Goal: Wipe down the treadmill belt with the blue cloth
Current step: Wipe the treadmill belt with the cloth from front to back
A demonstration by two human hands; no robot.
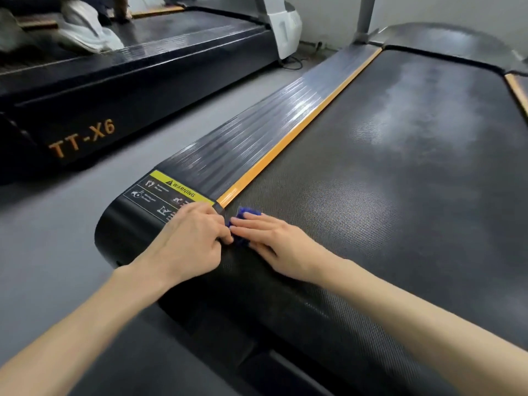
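The black textured treadmill belt [385, 172] runs away from me, with pale dusty patches further up. A small blue cloth [246, 213] lies bunched at the belt's near left corner, mostly hidden under my hands. My right hand [268, 238] lies flat on the cloth with straight fingers pressing it onto the belt. My left hand [194, 238] sits beside it at the end of the side rail, its fingers curled and pinching the cloth's left edge.
An orange strip [300, 127] borders the belt, next to a ribbed black side rail [251, 132] with a yellow warning label [177, 187]. A second treadmill [114, 90] marked TT-X6 stands to the left across grey floor [57, 224]; someone's white shoes are on it.
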